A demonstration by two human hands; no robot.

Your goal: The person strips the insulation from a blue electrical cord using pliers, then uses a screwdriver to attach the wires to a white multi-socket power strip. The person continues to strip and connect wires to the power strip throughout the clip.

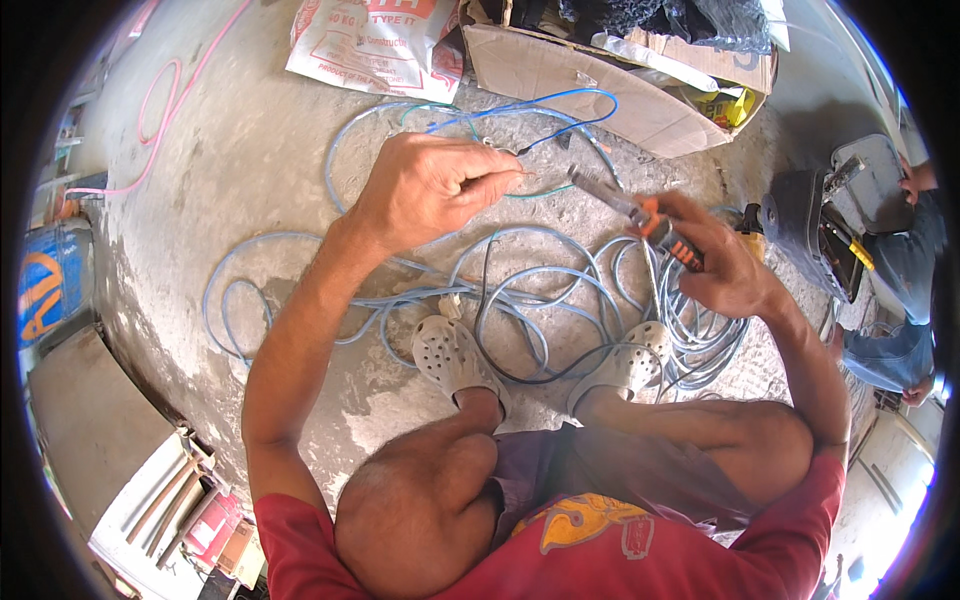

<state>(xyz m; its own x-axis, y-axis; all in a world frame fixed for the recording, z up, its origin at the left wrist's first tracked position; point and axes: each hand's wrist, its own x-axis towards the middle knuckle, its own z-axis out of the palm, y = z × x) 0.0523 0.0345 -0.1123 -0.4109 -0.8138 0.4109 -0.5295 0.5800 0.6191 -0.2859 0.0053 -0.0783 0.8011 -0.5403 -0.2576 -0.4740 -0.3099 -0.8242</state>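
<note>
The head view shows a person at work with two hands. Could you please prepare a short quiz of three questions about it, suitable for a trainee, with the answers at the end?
1. Multiple choice: what does the right hand hold? A) a hammer; B) pliers; C) a paintbrush.
2. True or false: a gap shows between the pliers and the left hand.
3. Short answer: what colour is most of the thin wire that arches from the left hand's fingertips?

Key: 1. B. 2. True. 3. Blue, with a dark part close to the left hand.
</note>
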